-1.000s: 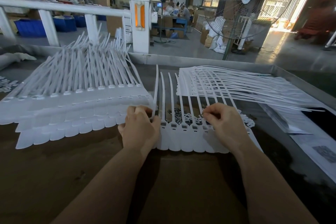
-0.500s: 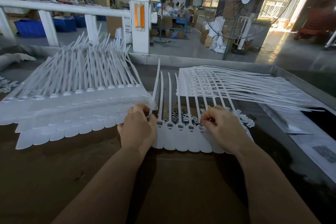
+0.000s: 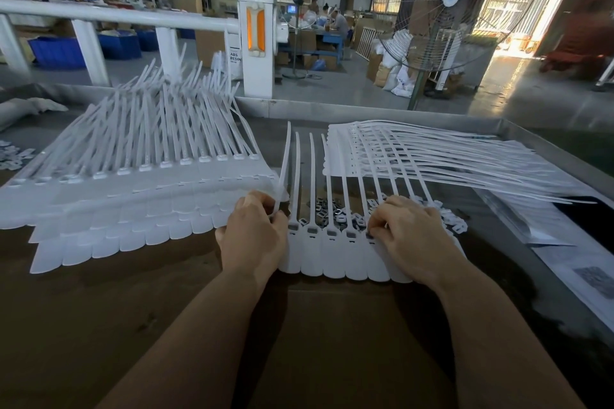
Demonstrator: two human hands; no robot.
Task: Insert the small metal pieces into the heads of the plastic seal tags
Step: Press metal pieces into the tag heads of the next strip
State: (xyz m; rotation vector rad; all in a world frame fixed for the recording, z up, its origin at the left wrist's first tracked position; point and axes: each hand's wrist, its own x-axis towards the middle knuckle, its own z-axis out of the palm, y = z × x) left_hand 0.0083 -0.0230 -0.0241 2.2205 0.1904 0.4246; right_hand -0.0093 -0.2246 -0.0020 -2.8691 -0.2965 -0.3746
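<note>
Strip of joined plastic seal tags (image 3: 335, 256) lies flat under both hands, its straps running away from the person. The left hand (image 3: 254, 236) has its fingers curled and pinches the strap of the leftmost tag, holding that end of the strip in place. The right hand (image 3: 407, 236) rests on the strip's right end with fingertips bent down at a tag head; they seem to press a piece in, though the piece itself is hidden. Between the hands, four heads (image 3: 332, 232) show dark slots, and whether metal already sits in them is too small to tell. Just beyond the fingers, a loose heap of small metal pieces (image 3: 335, 212) waits under the straps. Off the left hand's side sits a large overlapping stack of tag strips (image 3: 133, 202); beyond the right hand lies another pile of strips (image 3: 432, 163). Which pile is finished cannot be read, but judging by the heap, much work remains.
</note>
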